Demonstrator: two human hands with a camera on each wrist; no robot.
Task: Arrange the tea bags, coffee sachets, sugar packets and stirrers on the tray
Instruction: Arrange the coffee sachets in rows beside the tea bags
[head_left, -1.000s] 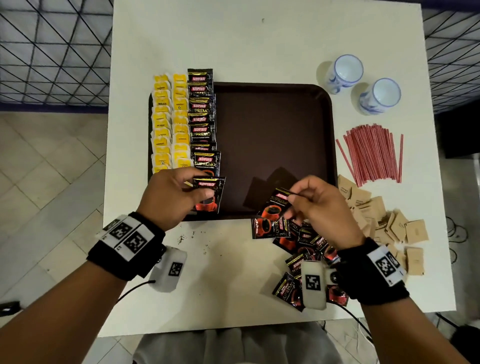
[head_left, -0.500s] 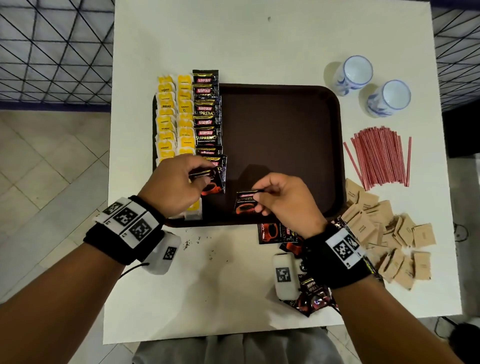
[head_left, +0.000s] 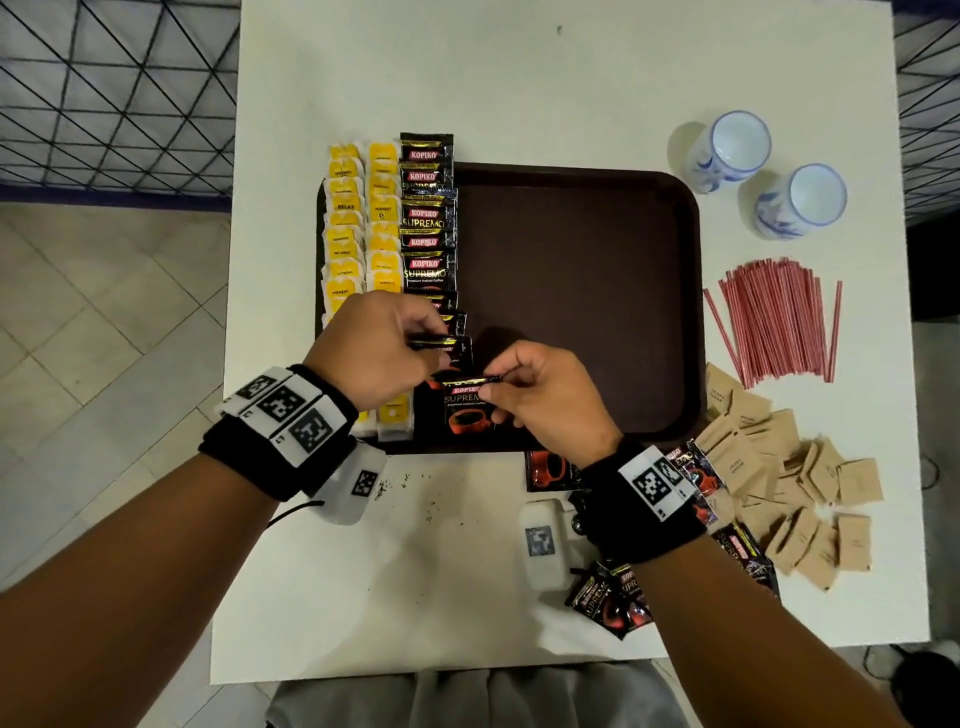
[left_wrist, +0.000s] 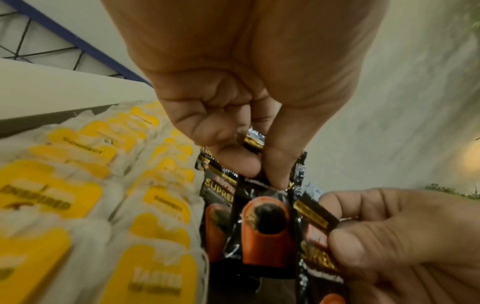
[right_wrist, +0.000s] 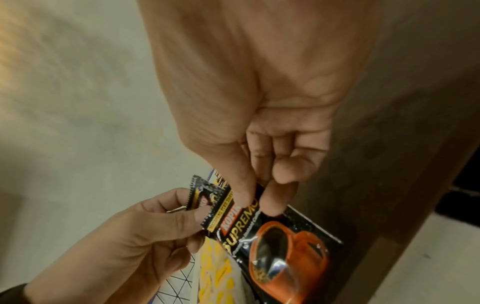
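We see left hand (head_left: 382, 351) pinching top edge of one coffee sachet (left_wrist: 262, 230) over near end of sachet column (head_left: 427, 223) on brown tray (head_left: 576, 291). Right hand (head_left: 540, 397) pinches top of second sachet (head_left: 465, 410) just right of it, near tray's near edge. Tea bags (head_left: 363, 218) fill tray's left side in two rows. Loose sachets (head_left: 613, 597), sugar packets (head_left: 795, 483), red stirrers (head_left: 779, 322) lie on table (head_left: 519, 78) right of tray.

Surface (head_left: 519, 78): white, square, centre of the frame.
Floor (head_left: 104, 338): pale beige tiles, left side.
Grille (head_left: 104, 93): black wire lattice with a blue base rail, upper left and upper right.
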